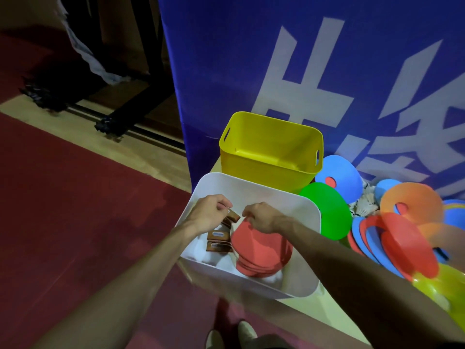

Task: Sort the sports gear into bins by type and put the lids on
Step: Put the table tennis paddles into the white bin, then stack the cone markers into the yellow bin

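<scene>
Smooth plastic white bin (251, 285), wooden handles (218, 236)

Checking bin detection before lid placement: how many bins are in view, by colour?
yellow bin: 1
white bin: 1
Total: 2

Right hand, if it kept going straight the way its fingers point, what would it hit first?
Probably the brown paddle handle that the left hand pinches, just beyond the fingers of the right hand inside the white bin. Depth is unclear, so it could pass above it.
</scene>
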Demonstrator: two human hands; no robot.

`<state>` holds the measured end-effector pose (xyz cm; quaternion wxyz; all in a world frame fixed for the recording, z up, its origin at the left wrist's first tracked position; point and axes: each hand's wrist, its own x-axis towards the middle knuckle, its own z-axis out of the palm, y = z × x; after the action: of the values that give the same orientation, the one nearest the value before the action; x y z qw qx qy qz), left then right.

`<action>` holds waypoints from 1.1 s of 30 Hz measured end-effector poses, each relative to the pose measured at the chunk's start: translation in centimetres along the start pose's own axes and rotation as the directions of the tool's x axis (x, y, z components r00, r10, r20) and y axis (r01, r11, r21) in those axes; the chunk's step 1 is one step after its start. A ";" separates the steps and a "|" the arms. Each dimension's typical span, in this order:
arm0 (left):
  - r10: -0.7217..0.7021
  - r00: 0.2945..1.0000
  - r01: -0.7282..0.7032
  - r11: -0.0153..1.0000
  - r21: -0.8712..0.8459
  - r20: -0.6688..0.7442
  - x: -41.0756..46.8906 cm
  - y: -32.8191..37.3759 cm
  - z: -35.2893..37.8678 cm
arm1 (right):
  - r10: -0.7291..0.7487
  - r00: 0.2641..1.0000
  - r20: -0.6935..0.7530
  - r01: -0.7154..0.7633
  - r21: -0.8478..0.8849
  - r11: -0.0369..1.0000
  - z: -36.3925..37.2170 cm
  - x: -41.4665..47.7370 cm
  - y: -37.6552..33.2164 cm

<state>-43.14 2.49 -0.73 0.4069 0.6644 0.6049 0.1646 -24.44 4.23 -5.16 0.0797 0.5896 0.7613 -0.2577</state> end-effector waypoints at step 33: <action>0.167 0.980 -0.141 0.966 -0.216 0.109 -0.1 21.2 23.3 | 0.384 0.886 -0.261 -0.046 0.774 0.632 -4.7 -24.2 30.7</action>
<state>-12.37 -4.19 0.67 0.4974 0.6725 0.5039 0.2154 12.30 -8.96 -0.05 -0.2971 0.6972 0.5081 -0.4091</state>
